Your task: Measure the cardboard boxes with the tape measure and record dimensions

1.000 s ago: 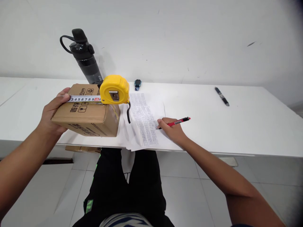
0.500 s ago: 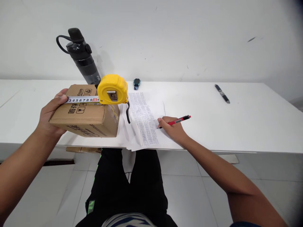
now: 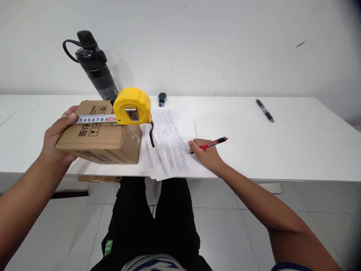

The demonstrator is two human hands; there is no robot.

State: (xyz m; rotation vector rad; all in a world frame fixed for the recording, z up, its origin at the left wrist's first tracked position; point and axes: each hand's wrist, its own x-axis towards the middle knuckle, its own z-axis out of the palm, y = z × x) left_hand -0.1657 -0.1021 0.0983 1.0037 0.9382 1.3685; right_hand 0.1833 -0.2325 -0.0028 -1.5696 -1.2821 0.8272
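My left hand (image 3: 58, 137) grips a brown cardboard box (image 3: 90, 143) by its left end, the thumb pressing the end of a white tape blade onto its upper side. At the box's right end sits the yellow tape measure (image 3: 132, 101), its blade (image 3: 96, 119) stretched across the box and a black wrist strap dangling from it. Closed around a red and black pen (image 3: 211, 144), my right hand (image 3: 207, 154) rests on paper. The pen tip meets the sheet just right of dense handwriting on the written paper (image 3: 172, 145).
Behind the box a black water bottle (image 3: 94, 64) stands by the wall. A wristwatch (image 3: 162, 98) lies at the back of the white table (image 3: 304, 146), and a second, dark pen (image 3: 265, 110) lies to the right. Below the table edge, part of another cardboard piece (image 3: 98, 178) shows.
The box, tape measure and my left hand have shifted slightly left and toward me. My right hand and pen have hardly moved.
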